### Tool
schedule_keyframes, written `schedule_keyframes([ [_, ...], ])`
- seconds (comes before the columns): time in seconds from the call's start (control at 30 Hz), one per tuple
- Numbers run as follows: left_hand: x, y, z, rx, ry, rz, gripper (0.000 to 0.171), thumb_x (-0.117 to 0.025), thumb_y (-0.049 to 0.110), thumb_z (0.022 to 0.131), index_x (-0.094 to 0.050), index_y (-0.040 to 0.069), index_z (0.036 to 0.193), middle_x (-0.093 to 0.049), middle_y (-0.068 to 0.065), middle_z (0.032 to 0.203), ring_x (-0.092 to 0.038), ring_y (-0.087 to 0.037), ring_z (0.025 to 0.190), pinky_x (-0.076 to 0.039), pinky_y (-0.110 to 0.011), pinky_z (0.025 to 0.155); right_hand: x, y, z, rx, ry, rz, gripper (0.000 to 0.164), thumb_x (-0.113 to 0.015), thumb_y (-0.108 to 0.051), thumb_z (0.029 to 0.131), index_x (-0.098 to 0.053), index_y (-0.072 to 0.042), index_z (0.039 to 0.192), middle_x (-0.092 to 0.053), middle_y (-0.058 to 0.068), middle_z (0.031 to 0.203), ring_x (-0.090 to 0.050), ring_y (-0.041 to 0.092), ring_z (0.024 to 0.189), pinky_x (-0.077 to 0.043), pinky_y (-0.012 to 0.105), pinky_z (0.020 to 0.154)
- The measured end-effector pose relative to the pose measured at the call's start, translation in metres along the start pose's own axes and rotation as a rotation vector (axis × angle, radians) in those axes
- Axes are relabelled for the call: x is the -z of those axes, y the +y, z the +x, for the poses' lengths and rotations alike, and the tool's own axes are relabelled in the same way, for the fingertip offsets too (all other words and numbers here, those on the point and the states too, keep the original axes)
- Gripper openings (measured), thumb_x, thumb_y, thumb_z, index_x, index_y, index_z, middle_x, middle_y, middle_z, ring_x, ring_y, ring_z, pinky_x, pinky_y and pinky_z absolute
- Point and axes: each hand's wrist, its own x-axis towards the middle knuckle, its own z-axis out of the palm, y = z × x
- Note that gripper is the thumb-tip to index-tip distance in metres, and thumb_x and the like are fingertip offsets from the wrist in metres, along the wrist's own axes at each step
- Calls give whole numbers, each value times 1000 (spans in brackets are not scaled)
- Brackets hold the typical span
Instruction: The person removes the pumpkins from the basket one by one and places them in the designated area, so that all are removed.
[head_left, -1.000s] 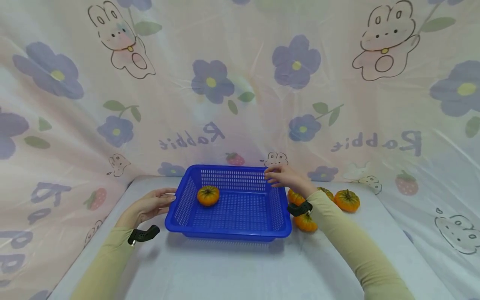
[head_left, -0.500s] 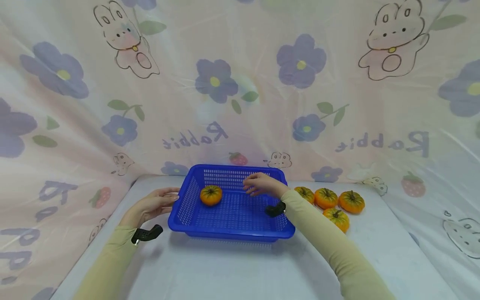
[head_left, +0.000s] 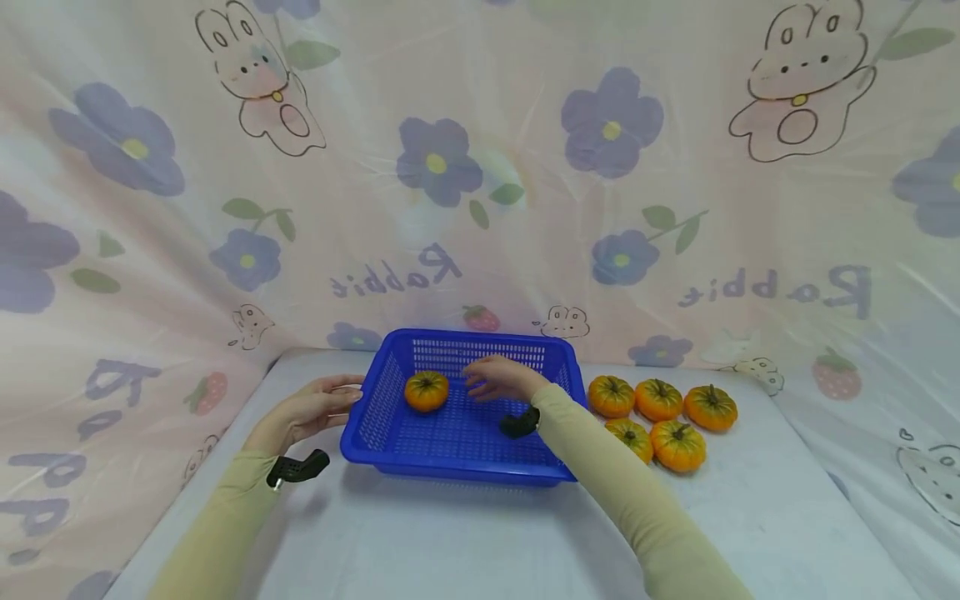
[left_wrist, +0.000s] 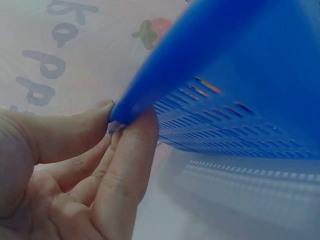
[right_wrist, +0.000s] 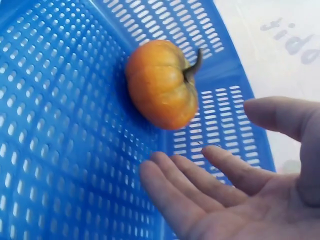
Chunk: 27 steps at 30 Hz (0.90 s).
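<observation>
A blue plastic basket [head_left: 450,467] with slotted walls stands on the table. Thumb and fingers of my left hand [head_left: 311,410] pinch its left rim, as the left wrist view shows up close on the basket's edge [left_wrist: 165,75]. One small orange pumpkin [head_left: 427,392] with a dark stem sits inside, toward the left wall. Over the basket, to the right of that pumpkin, is my right hand [head_left: 504,378]. In the right wrist view its fingers are spread and relaxed beside the pumpkin [right_wrist: 161,84], apart from it and holding nothing.
Several more pumpkins [head_left: 679,446] lie in a group on the white tabletop [head_left: 765,500], just right of the basket. A cloth backdrop [head_left: 510,233] printed with flowers and rabbits hangs behind the table and along its sides.
My right hand has moved left from the basket's right rim to over its inside, near the pumpkin. The pumpkins on the right have come into fuller view. My left hand keeps its pinch.
</observation>
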Motion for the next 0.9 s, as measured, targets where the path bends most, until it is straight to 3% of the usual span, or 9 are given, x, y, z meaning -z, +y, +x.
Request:
schedule_keyframes([
  [0.2, 0, -2, 2, 4, 1, -2, 60, -58, 14, 97, -28, -3, 146, -64, -10, 113, -64, -21, 99, -53, -36, 87, -9, 2, 6, -37, -37, 56, 47, -46, -18, 102, -38, 9, 140, -36, 35, 140, -41, 47, 126, -36, 54, 103],
  [0.4, -1, -1, 2, 9, 8, -10, 60, -57, 13, 97, -27, -3, 147, -63, -11, 114, -64, -21, 99, -53, -36, 87, -21, 3, 16, -82, 6, 143, 49, -49, -18, 99, -37, 5, 141, -40, 32, 138, -45, 45, 124, -38, 52, 102],
  [0.9, -1, -2, 1, -5, -5, -23, 61, -58, 14, 97, -27, -4, 146, -64, -9, 112, -64, -21, 99, -53, -35, 87, -44, 4, 32, -126, 67, 160, 50, -55, -16, 96, -39, 4, 139, -46, 25, 132, -51, 42, 117, -44, 50, 97],
])
